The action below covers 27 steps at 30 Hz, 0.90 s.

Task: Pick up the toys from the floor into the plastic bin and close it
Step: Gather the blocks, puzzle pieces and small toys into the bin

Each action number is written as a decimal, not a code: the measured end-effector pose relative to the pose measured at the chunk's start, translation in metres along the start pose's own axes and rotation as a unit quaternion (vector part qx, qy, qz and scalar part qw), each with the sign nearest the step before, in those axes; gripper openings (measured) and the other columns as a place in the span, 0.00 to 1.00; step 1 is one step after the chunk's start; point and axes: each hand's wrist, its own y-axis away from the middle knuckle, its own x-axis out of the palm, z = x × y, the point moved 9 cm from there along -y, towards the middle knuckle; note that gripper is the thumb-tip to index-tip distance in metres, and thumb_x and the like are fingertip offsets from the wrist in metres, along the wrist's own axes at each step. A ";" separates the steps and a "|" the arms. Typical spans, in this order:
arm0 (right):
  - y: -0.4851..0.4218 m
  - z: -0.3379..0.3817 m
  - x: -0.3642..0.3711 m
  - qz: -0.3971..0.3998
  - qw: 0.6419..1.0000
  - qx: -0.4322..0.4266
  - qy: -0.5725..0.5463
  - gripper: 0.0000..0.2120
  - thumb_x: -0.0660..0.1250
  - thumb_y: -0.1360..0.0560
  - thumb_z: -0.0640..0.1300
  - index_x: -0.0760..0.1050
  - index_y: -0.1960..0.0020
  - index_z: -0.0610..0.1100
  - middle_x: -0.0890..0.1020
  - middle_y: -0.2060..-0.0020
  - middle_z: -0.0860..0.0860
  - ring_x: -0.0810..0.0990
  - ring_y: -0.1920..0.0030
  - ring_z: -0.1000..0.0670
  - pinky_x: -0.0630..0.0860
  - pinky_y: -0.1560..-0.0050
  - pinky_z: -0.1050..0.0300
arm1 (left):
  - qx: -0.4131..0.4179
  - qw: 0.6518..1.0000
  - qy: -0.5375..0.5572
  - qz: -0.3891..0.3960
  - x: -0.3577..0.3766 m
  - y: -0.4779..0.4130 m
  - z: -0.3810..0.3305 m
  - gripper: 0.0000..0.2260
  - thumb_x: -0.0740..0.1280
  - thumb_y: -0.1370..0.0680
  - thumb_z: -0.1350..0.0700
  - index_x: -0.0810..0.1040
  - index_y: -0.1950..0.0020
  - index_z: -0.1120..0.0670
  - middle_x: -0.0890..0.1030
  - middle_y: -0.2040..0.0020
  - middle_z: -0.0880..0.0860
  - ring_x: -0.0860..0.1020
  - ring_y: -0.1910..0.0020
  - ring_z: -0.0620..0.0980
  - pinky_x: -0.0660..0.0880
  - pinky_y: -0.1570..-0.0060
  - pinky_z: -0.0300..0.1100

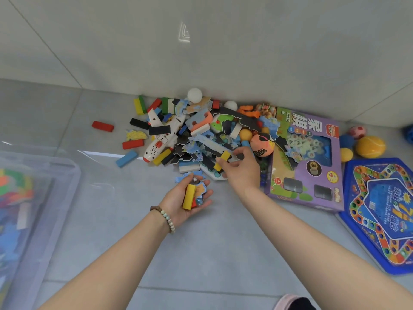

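Observation:
A heap of toys (pixel 201 130) lies on the grey floor against the wall: coloured blocks, puzzle pieces, balls and a white toy plane (pixel 164 135). My left hand (pixel 190 198) is palm up just in front of the heap and cradles a yellow block (pixel 188 196) with puzzle pieces and small bits. At the heap's front edge my right hand (pixel 241 168) pinches another yellow block (pixel 222 161). The clear plastic bin (pixel 33 198) stands at the left edge with coloured toys inside. No lid is recognisable.
A purple game box (pixel 312 171) and a blue star-shaped game board (pixel 384 211) lie on the right. Balls, among them a yellow one (pixel 371 146), sit near the right corner. Loose red (pixel 102 125) and blue (pixel 126 158) blocks lie left of the heap. Bare floor lies in front of me.

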 end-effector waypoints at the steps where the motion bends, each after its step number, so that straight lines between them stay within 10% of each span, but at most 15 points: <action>1: -0.001 0.002 0.003 0.008 1.000 0.000 0.010 0.16 0.73 0.31 0.52 0.68 0.51 0.51 0.82 0.63 0.49 0.83 0.61 0.47 0.79 0.55 0.49 | 0.001 1.000 -0.002 0.001 0.000 -0.001 0.000 0.12 0.58 0.20 0.49 0.77 0.52 0.54 0.84 0.60 0.52 0.83 0.65 0.51 0.80 0.62 0.48; 12: 0.007 0.011 0.015 0.024 1.000 -0.006 0.011 0.14 0.74 0.31 0.46 0.69 0.54 0.46 0.76 0.68 0.56 0.79 0.60 0.50 0.75 0.56 0.53 | 0.004 1.000 0.011 -0.003 -0.002 0.004 -0.001 0.11 0.58 0.20 0.49 0.77 0.50 0.52 0.81 0.51 0.53 0.80 0.55 0.53 0.80 0.59 0.49; 17: 0.047 0.033 0.001 0.010 0.992 -0.123 0.022 0.12 0.67 0.26 0.53 0.68 0.52 0.47 0.72 0.63 0.54 0.71 0.61 0.54 0.69 0.58 0.56 | 0.024 0.999 -0.015 -0.046 -0.023 0.015 -0.002 0.11 0.58 0.20 0.47 0.75 0.54 0.51 0.81 0.56 0.50 0.78 0.73 0.44 0.78 0.72 0.36; 20: 0.141 -0.006 0.008 0.150 0.915 -0.342 0.152 0.18 0.60 0.25 0.61 0.69 0.41 0.51 0.71 0.43 0.53 0.70 0.43 0.54 0.65 0.41 0.58 | 0.019 0.997 -0.019 -0.067 -0.045 0.021 0.004 0.12 0.58 0.20 0.46 0.74 0.56 0.51 0.81 0.58 0.49 0.74 0.79 0.41 0.73 0.77 0.30; 23: 0.191 -0.090 0.024 0.237 0.763 -0.487 0.353 0.27 0.53 0.23 0.64 0.61 0.28 0.55 0.61 0.27 0.50 0.60 0.27 0.49 0.52 0.28 0.50 | -0.001 0.997 -0.020 -0.068 -0.055 0.026 0.019 0.12 0.58 0.20 0.46 0.73 0.58 0.51 0.80 0.57 0.49 0.73 0.80 0.41 0.73 0.77 0.30; 27: 0.184 -0.109 0.025 0.213 0.732 -0.523 0.382 0.25 0.53 0.21 0.60 0.61 0.26 0.55 0.60 0.26 0.50 0.57 0.25 0.49 0.53 0.27 0.48 | -0.017 0.997 -0.046 -0.053 -0.050 0.033 0.039 0.12 0.58 0.21 0.45 0.72 0.58 0.51 0.81 0.56 0.49 0.74 0.79 0.42 0.74 0.77 0.31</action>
